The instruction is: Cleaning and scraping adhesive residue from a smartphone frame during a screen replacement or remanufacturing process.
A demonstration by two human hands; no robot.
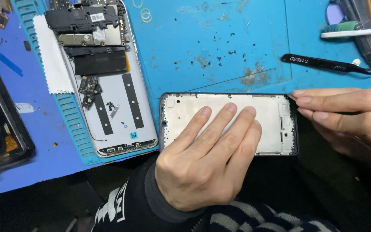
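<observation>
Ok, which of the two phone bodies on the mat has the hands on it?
The white phone frame lying crosswise nearest the person: left hand flat on it, right hand at its end. The opened phone lies untouched.

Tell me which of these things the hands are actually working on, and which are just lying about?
In hand:
- phone frame, pressed flat by the left hand
- right hand, fingers at the frame's right end

Lying about:
- opened phone back with circuit boards
- black tweezers
- white cloth strip
- blue mat
- white-handled tool
</observation>
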